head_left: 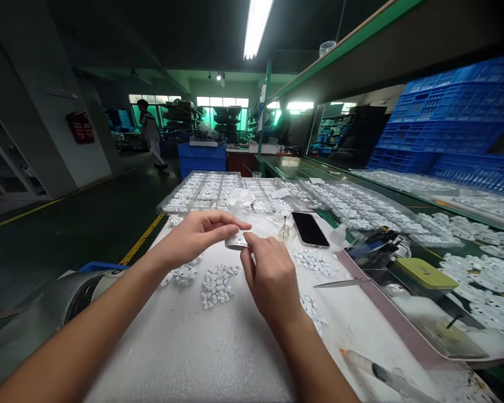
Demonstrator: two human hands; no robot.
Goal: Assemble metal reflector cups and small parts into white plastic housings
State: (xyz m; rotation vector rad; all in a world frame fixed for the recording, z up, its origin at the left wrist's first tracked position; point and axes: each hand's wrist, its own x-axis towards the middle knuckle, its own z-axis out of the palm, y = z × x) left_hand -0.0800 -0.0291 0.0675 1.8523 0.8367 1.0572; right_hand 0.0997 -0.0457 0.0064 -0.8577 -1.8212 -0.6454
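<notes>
Right hand: the white round part (235,243) is gripped at its right side by the right hand (274,271), with the thumb laid along the edge and the fingers curled below.
Left hand: the fingers of the left hand (198,236) are stretched over the part, with the thumb brought to its top; whether anything small is pinched there cannot be told.
White round part: it is held above the white work surface (185,352), between both hands.
Small white pieces: a loose heap (217,286) is spread below the part, between the forearms; another heap (315,262) is seen beyond the right hand.
Other round parts: a few (185,274) are gathered beside the left wrist.
Phone: a dark-screened phone (311,229) is laid beyond the right hand, with a small bottle (284,233) placed to its left.
Tools: a pointed metal tool (340,284) is rested near the pink-walled tray (387,314); a syringe (376,369) is left nearer, right of the forearm.
Trays: white parts are filled into a clear tray (163,207) at the far end.
Crates: blue crates (453,120) are stacked at right.
Background: a person (150,131) is seen at far left.
</notes>
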